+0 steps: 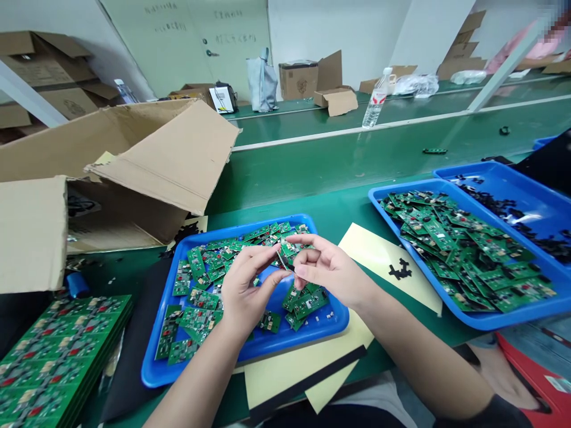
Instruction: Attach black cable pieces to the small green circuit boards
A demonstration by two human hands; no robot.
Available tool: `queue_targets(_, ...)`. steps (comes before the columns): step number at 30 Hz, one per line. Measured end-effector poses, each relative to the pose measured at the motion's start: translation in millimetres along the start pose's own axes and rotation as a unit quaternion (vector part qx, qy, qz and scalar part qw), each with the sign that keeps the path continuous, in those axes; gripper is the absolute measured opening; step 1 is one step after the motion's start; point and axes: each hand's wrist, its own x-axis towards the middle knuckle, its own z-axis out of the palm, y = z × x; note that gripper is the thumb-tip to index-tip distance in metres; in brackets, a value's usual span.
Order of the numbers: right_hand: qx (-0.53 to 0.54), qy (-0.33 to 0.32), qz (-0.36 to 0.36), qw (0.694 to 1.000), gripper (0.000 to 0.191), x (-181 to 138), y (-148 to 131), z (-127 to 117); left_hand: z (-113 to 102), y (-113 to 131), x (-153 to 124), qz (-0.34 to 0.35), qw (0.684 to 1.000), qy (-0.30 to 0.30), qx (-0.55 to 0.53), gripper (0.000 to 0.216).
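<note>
Above the middle of a blue tray [154, 356], my left hand [247, 288] pinches a small circuit board [282, 259] between thumb and fingers. The board is turned nearly edge-on. My right hand [332, 267] meets it from the other side, thumb and fingers pinched together. A tiny dark piece seems to sit at its fingertips, too small to name. In the tray beneath lie many loose green circuit boards [198, 321]. Black foam-like pieces [400, 269] rest on a yellow sheet [372, 246] to the right of my hands.
A second blue tray [479, 323] heaped with boards stands at right, beside a tray [499, 172] of small black parts. Stacked board panels [57, 356] lie at left. An open cardboard box [178, 154] rises behind them. A water bottle [377, 101] stands further back.
</note>
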Motion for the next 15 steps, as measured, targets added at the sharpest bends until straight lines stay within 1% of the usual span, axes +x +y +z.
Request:
queue_targets(4,-0.032,-0.003,-0.034,0.999,0.039,0.2,0.7,-1.4,0.2,2.6,1.2,-0.017,0.998,-0.015,-0.066,0.045)
queue_targets(8,-0.096,0.015,-0.096,0.991,0.038,-1.4,3.7,0.4,1.8,6.7,2.3,-0.049,0.989,-0.039,-0.137,0.045)
queue_targets(12,-0.183,0.037,-0.183,0.965,0.037,-4.5,4.3,4.0,2.3,9.4,4.1,-0.106,0.969,-0.055,-0.214,0.039)
queue_targets(15,-0.228,0.034,-0.233,0.945,0.036,-7.3,1.6,6.1,1.7,9.9,4.6,-0.173,0.945,-0.057,-0.272,0.03)
